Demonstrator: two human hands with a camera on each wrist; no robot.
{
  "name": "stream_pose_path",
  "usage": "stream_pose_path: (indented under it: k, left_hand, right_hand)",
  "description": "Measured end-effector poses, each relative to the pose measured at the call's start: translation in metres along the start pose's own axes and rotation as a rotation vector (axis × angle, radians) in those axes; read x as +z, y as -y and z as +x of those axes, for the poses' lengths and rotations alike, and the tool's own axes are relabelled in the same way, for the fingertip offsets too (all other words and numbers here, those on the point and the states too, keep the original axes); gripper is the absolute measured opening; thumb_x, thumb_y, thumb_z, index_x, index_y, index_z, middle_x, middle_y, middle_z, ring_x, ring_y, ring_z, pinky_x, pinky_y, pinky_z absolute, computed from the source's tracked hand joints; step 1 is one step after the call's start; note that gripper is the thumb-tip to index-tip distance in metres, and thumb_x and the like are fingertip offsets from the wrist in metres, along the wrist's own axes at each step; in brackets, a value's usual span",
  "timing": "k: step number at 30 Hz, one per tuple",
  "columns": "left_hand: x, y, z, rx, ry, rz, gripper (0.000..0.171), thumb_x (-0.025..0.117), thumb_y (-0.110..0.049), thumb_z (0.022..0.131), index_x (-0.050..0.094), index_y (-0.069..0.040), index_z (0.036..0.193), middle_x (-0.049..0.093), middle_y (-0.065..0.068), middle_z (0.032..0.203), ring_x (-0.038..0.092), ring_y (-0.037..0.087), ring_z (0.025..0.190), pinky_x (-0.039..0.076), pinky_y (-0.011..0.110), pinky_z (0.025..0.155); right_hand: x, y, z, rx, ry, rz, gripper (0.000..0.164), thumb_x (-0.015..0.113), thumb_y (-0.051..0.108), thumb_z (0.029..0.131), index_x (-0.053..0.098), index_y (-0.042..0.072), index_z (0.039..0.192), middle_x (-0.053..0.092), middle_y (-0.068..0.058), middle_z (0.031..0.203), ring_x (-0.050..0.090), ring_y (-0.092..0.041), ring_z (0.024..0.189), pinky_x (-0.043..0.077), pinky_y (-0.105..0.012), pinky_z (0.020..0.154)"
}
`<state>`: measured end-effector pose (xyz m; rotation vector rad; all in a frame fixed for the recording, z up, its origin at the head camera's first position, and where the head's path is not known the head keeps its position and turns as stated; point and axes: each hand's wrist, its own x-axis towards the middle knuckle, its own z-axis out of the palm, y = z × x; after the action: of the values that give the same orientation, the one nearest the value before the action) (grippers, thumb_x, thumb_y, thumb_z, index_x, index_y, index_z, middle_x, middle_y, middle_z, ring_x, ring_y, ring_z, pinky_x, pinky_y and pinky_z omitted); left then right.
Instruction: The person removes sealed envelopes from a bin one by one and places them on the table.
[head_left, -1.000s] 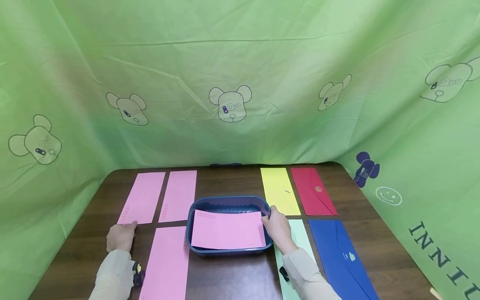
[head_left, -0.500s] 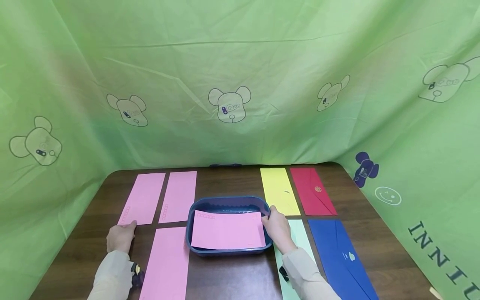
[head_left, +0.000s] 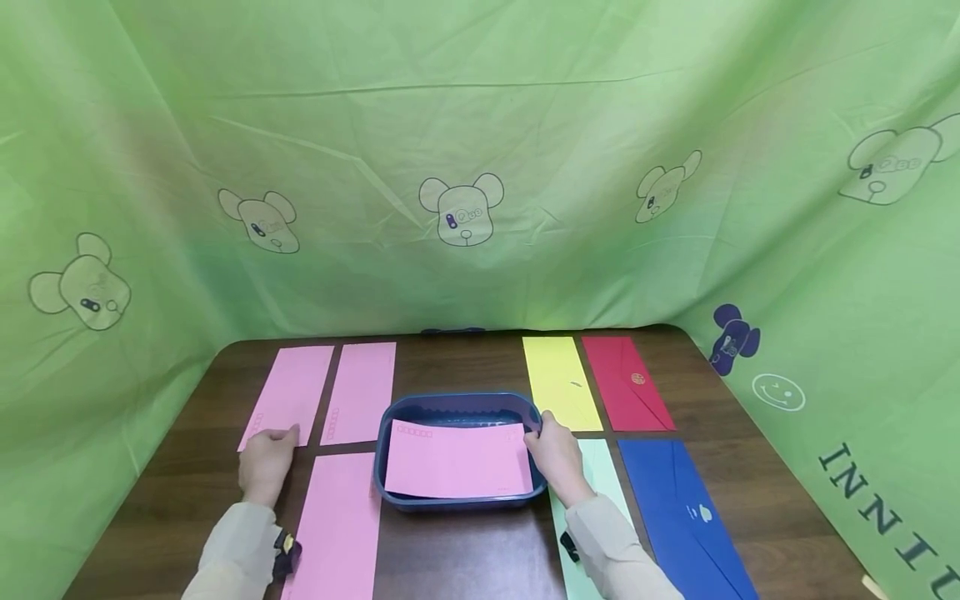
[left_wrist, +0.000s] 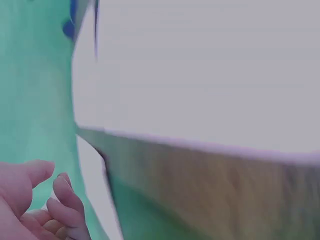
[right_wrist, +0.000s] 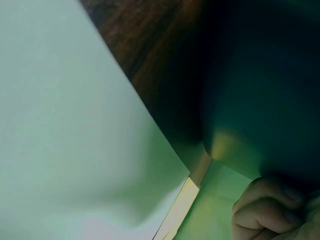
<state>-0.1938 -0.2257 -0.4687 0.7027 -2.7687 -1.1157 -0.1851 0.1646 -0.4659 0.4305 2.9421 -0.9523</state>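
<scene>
In the head view, my left hand [head_left: 266, 467] is over the near end of a pink envelope [head_left: 292, 392] at the far left. The left wrist view shows this hand [left_wrist: 47, 210] with thumb and loosely bent fingers apart, nothing between them. My right hand [head_left: 558, 458] grips the right rim of a dark blue plastic basket [head_left: 459, 504] in the middle of the table. Inside the basket lies another pink envelope [head_left: 457, 462], its near side tilted up. The right wrist view shows curled fingers [right_wrist: 265, 207] at the basket's dark wall [right_wrist: 260, 90].
Two more pink envelopes, a far one [head_left: 362, 392] and a near one [head_left: 337, 525], lie left of the basket. On the right are yellow [head_left: 562, 383], red [head_left: 626, 383], light green [head_left: 596, 471] and blue [head_left: 682, 508] envelopes. Green cloth [head_left: 465, 292] hangs around the wooden table [head_left: 457, 562].
My left hand has shifted right and slightly away from me, across the near end of the far-left pink envelope. The right hand and the basket have stayed in place.
</scene>
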Motion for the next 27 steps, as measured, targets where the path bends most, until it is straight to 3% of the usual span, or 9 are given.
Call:
stream_pose_path:
  k: [8, 14, 17, 20, 23, 27]
  left_hand:
    - [0.011, -0.058, -0.029, 0.183, 0.118, 0.001, 0.038, 0.054, -0.032, 0.092, 0.063, 0.002, 0.106, 0.066, 0.025, 0.109, 0.064, 0.038, 0.095, 0.048, 0.038, 0.068]
    - [0.023, -0.093, -0.057, 0.289, 0.134, 0.104, 0.026, 0.059, -0.03, 0.091, 0.065, -0.006, 0.1, 0.07, 0.011, 0.089, 0.063, 0.022, 0.075, 0.04, 0.027, 0.056]
    - [0.031, -0.1, -0.067, 0.35, 0.133, 0.17, 0.022, 0.062, -0.024, 0.089, 0.067, -0.006, 0.099, 0.068, 0.009, 0.081, 0.06, 0.019, 0.067, 0.04, 0.027, 0.052]
    - [0.041, -0.101, -0.074, 0.404, 0.099, 0.241, 0.023, 0.064, -0.02, 0.086, 0.068, -0.004, 0.102, 0.064, 0.014, 0.086, 0.058, 0.025, 0.074, 0.045, 0.034, 0.053]
    - [0.049, -0.099, -0.079, 0.433, 0.061, 0.301, 0.029, 0.066, -0.018, 0.084, 0.067, -0.002, 0.108, 0.058, 0.021, 0.094, 0.054, 0.032, 0.086, 0.048, 0.041, 0.06]
    - [0.056, -0.1, -0.086, 0.456, 0.047, 0.341, 0.03, 0.068, -0.015, 0.082, 0.067, 0.006, 0.103, 0.055, 0.025, 0.089, 0.051, 0.033, 0.082, 0.049, 0.044, 0.063]
  right_hand:
    - [0.0, -0.001, 0.0, 0.004, 0.009, 0.009, 0.029, 0.054, 0.016, 0.087, 0.055, -0.003, 0.11, 0.061, -0.015, 0.078, 0.048, -0.019, 0.058, 0.033, -0.026, 0.047]
    - [0.0, -0.001, 0.0, 0.003, 0.007, 0.01, 0.029, 0.053, 0.016, 0.087, 0.055, -0.002, 0.109, 0.06, -0.014, 0.076, 0.048, -0.019, 0.057, 0.033, -0.026, 0.047]
    - [0.0, -0.001, 0.0, 0.004, 0.008, 0.011, 0.029, 0.053, 0.016, 0.087, 0.055, -0.002, 0.109, 0.06, -0.014, 0.075, 0.048, -0.019, 0.056, 0.033, -0.026, 0.046]
    - [0.001, -0.001, 0.001, 0.004, 0.009, 0.009, 0.029, 0.053, 0.016, 0.087, 0.055, -0.002, 0.109, 0.06, -0.014, 0.076, 0.048, -0.019, 0.057, 0.033, -0.026, 0.047]
    - [0.001, -0.001, 0.001, 0.004, 0.01, 0.008, 0.029, 0.053, 0.016, 0.088, 0.055, -0.002, 0.11, 0.061, -0.015, 0.078, 0.048, -0.019, 0.057, 0.033, -0.026, 0.047]
    - [0.0, 0.0, 0.0, 0.005, 0.01, 0.011, 0.029, 0.054, 0.016, 0.088, 0.055, -0.003, 0.109, 0.061, -0.015, 0.078, 0.049, -0.019, 0.057, 0.034, -0.026, 0.047]
